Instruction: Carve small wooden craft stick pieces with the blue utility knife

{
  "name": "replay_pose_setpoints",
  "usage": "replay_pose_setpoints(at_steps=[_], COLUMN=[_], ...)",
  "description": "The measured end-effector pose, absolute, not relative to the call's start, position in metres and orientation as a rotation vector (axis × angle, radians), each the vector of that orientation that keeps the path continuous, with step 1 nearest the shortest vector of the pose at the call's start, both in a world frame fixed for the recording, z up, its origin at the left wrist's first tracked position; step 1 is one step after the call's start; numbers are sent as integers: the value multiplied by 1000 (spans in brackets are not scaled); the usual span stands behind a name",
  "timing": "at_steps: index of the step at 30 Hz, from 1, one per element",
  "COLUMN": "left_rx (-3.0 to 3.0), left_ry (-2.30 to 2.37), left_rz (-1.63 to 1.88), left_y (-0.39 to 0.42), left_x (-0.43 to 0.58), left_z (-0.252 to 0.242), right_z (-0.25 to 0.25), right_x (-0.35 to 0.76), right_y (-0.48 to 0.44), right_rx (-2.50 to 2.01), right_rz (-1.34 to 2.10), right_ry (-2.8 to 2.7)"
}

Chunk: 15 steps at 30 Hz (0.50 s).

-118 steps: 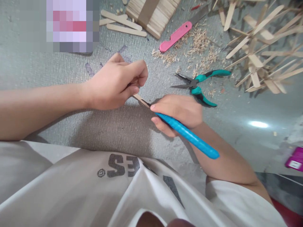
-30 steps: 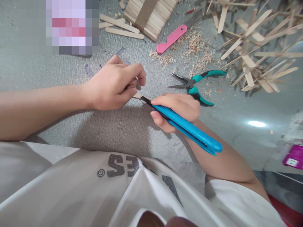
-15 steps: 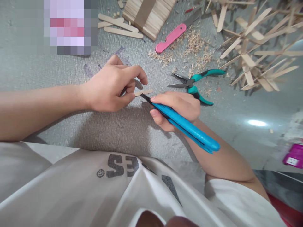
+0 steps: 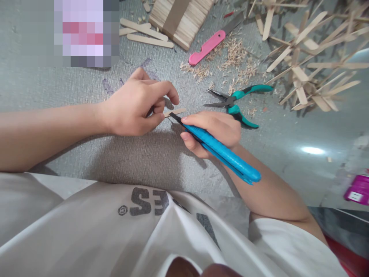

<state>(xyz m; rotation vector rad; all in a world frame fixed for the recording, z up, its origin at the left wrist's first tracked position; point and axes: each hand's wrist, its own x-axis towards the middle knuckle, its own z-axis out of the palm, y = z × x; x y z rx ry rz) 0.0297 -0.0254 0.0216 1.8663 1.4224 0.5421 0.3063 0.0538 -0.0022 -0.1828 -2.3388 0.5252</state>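
Observation:
My left hand (image 4: 144, 104) pinches a small wooden craft stick (image 4: 179, 111) between thumb and fingers; the stick's near end is hidden in the hand. My right hand (image 4: 215, 132) is closed around a blue utility knife (image 4: 225, 150), whose dark blade points up and left. The blade tip touches or lies just over the stick, close to my left fingertips. Just beyond my right hand, pliers (image 4: 230, 102) with teal and black handles lie with their jaws apart.
A pink-handled folding saw (image 4: 207, 48) lies among wood shavings (image 4: 236, 54). Behind are a banded bundle of craft sticks (image 4: 178, 19) and several loose sticks (image 4: 150, 39). Crossed-stick structures (image 4: 314, 57) fill the far right. A purple object (image 4: 359, 188) sits at the right edge.
My right hand and the utility knife have shifted slightly left, the knife's rear end moving up a little. My left hand stays almost still on the stick.

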Motion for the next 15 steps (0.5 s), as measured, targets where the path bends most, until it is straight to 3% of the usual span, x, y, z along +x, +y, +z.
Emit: replay_pose_setpoints(at_steps=[15], left_rx=[1863], left_ry=[1404], left_rz=[457], left_y=[-26], left_x=[33], left_z=[30], right_z=[-6], right_x=[312], right_y=[55], right_rx=[-177], right_rz=[481], right_ry=[-2386])
